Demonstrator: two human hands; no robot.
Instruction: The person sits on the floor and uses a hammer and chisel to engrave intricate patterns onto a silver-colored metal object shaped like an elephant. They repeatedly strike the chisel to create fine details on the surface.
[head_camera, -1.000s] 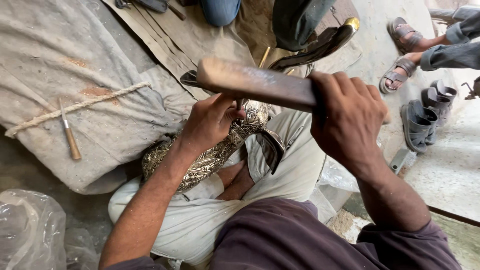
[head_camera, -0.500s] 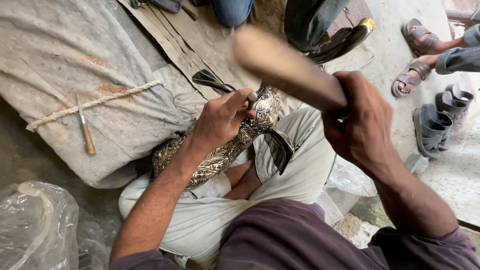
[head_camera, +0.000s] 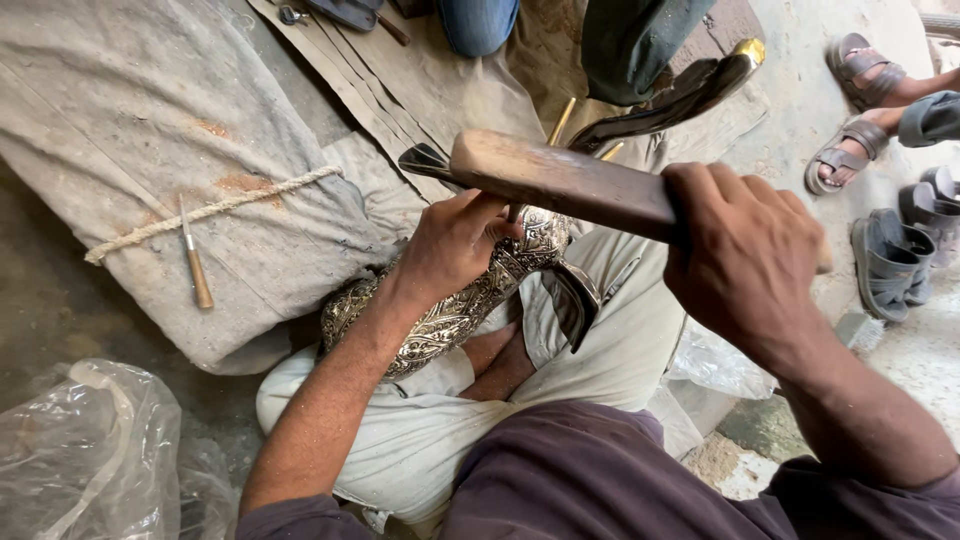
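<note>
Right hand clenched tight round the near end of a thick brown wooden mallet-like club; grip is full fist, fingers wrapped over the top, club held level above the lap. Club looks dense and stiff, worn smooth, probably fairly heavy at the far end, so the hold near the end suits swinging.

Left hand closed on a thin tool, likely a small chisel or punch, pinched upright against the ornate embossed silver-coloured metal sheath-like piece; the tool itself is mostly hidden by the fingers, can't tell its tip. The metal piece lies slantwise across the person's lap on pale trousers, upper end under the left hand, lower end toward the left knee. Judged rigid, thin-walled, dentable, relief surface gives some purchase but polished metal could slip; best held round the mid body, braced on the thigh as now.

Beside it a dark curved horn-like piece hangs against the thigh. Further out: a dark curved scabbard with a brass tip on the floor beyond the club, a grey cloth bundle tied with pale rope to the left, a small wooden-handled awl lying on it, crumpled clear plastic bag at lower left. Other people's sandalled feet at the right edge, well apart.
</note>
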